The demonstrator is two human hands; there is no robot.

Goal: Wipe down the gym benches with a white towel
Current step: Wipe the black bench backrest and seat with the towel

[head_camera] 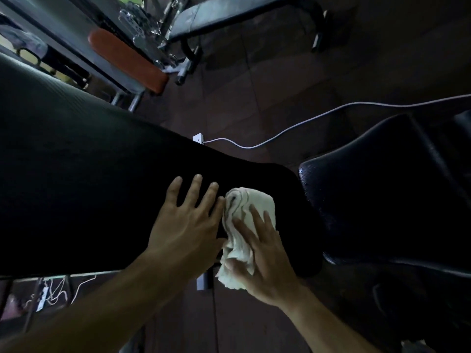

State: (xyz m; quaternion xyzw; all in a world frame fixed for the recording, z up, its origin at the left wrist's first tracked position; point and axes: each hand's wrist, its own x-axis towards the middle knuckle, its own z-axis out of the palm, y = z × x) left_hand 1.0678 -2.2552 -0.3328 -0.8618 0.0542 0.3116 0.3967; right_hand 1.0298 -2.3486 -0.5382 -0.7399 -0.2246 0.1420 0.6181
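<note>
white towel (246,225) on a black ribbed bench pad (89,179), orange pad (127,61) beyond, white cable (293,126).

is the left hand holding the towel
No, the left hand lies flat on the black bench pad, while the right hand presses the white towel.

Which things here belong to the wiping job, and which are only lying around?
Part of the job:
- white towel, pressed by the right hand
- black bench pad, with the left hand flat on it

Just lying about:
- white cable on the floor
- orange pad
- power strip
</note>
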